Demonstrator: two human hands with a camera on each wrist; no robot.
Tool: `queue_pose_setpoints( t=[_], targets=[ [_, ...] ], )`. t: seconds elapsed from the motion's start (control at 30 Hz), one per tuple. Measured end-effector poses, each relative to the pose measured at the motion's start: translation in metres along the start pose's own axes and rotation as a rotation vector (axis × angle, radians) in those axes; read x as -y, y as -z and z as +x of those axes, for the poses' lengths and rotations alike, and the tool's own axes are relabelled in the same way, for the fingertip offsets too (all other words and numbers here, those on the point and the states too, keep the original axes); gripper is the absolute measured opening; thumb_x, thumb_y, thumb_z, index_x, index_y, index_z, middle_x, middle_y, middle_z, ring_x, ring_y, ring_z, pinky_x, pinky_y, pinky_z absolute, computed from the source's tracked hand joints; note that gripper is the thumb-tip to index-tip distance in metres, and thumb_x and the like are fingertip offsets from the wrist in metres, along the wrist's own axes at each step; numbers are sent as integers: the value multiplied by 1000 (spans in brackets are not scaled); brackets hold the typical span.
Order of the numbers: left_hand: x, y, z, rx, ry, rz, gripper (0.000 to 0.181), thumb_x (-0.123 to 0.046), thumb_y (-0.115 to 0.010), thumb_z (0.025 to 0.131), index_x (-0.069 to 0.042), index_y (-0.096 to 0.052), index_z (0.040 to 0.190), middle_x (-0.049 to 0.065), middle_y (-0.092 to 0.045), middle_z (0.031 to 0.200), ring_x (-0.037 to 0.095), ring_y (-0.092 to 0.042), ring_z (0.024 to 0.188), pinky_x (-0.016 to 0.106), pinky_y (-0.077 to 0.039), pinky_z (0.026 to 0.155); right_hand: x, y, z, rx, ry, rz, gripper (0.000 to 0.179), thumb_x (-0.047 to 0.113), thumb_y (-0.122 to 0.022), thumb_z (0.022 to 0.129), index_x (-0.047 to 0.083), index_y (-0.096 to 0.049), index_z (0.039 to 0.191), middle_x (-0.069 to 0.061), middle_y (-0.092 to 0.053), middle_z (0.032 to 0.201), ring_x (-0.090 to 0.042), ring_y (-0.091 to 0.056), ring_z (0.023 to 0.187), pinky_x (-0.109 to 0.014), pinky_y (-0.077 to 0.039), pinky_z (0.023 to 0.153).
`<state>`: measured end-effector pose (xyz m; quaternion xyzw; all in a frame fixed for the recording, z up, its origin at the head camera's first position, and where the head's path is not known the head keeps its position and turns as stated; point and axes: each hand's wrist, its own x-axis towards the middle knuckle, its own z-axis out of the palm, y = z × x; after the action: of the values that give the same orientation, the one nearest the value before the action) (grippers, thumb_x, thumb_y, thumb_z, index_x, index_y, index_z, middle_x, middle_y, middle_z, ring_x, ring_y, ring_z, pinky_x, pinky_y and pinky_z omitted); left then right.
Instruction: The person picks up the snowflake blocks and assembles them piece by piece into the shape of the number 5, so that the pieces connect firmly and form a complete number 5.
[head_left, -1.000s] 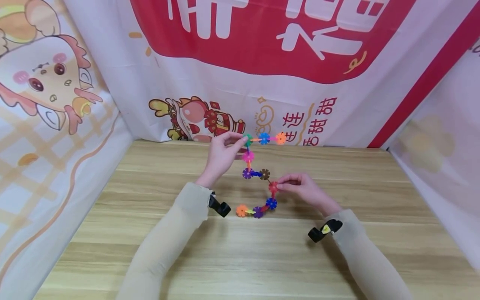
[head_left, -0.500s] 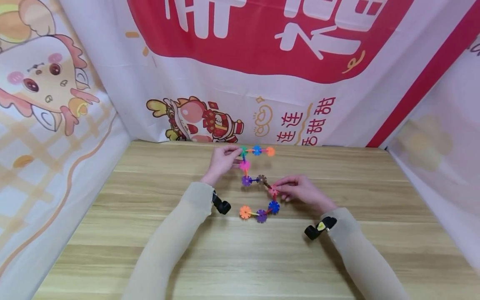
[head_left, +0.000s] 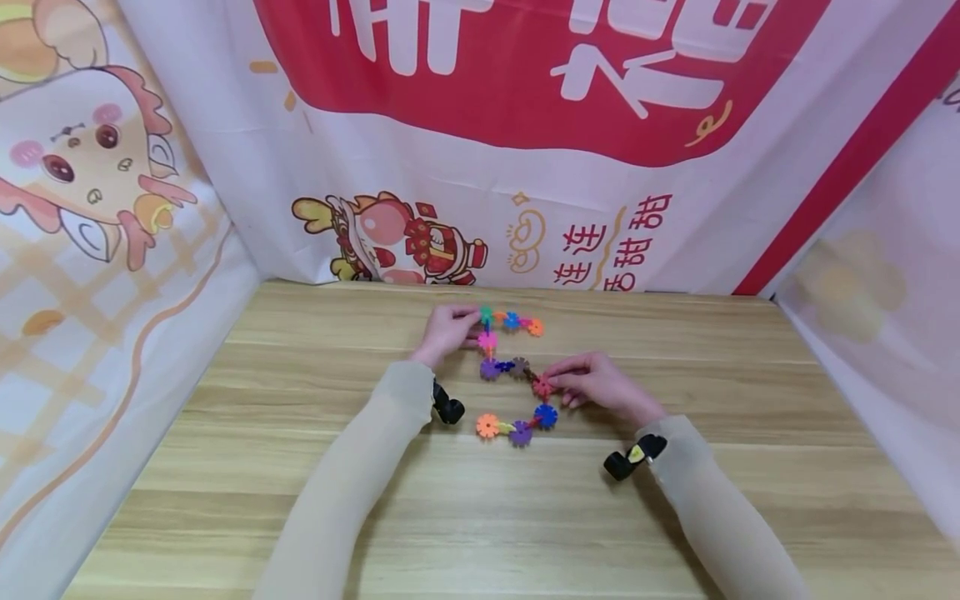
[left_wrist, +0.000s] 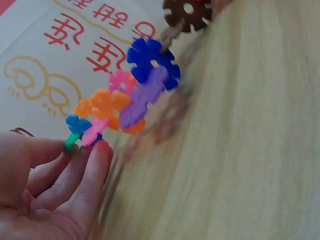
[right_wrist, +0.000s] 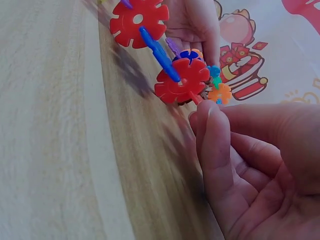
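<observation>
A chain of notched plastic snowflake discs [head_left: 490, 369] in several colours, joined in a shape like the figure 5, spans between both hands close over the wooden table. My left hand [head_left: 447, 332] pinches its far left corner at the green disc [head_left: 486, 315]. On the right side, the thumb and fingers of my right hand [head_left: 600, 385] pinch the red disc [head_left: 543, 386]. An orange disc [head_left: 487, 426] forms the near end. In the left wrist view, a blue disc [left_wrist: 152, 64] shows beyond the left fingertips. The right wrist view shows a red disc [right_wrist: 139, 20] past the right fingers.
The wooden table [head_left: 480, 517] ends at the back against a printed white and red cloth [head_left: 465, 133]. More printed cloth hangs at the left [head_left: 112, 333] and right. Each wrist wears a small black camera.
Both hands have lowered the disc chain towards the table. Its far end, in the left hand, has dropped the most, and the chain now lies flatter. Both hands keep their grip.
</observation>
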<state>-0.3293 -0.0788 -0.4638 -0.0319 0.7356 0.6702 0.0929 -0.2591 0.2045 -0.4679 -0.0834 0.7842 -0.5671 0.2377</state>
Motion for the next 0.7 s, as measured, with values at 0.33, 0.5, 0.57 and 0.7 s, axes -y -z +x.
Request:
queue_pose_setpoints(
  t=[0.33, 0.5, 0.57, 0.7],
  targets=[
    [7, -1, 3, 5, -21, 38, 36, 0, -64, 99, 2, -62, 135, 19, -68, 122, 24, -72, 92, 29, -60, 73, -3, -1, -1, 2, 7, 19, 26, 12, -66, 101, -4, -70, 122, -16, -73, 104, -20, -68, 75, -33, -61, 69],
    [7, -4, 3, -21, -39, 83, 35, 1, -65, 98, 1, -64, 134, 17, -69, 119, 25, -71, 94, 28, -60, 74, -1, -3, -2, 1, 3, 28, 25, 10, -66, 101, -4, -70, 121, -16, -73, 104, -21, -68, 75, -34, -61, 70],
    [7, -5, 4, -34, -39, 95, 35, 1, -66, 98, 1, -64, 133, 16, -70, 118, 25, -71, 94, 27, -60, 74, 1, -4, -3, 0, 2, 27, 25, 10, -66, 101, -4, -70, 121, -17, -73, 104, -22, -68, 76, -34, -61, 70],
    [6, -7, 5, -60, -41, 106, 35, 2, -68, 95, 1, -66, 130, 16, -70, 116, 25, -71, 95, 27, -59, 74, 1, -5, -4, -4, 2, 15, 27, 12, -66, 101, -3, -70, 122, -16, -73, 105, -23, -69, 77, -36, -61, 71]
  ],
)
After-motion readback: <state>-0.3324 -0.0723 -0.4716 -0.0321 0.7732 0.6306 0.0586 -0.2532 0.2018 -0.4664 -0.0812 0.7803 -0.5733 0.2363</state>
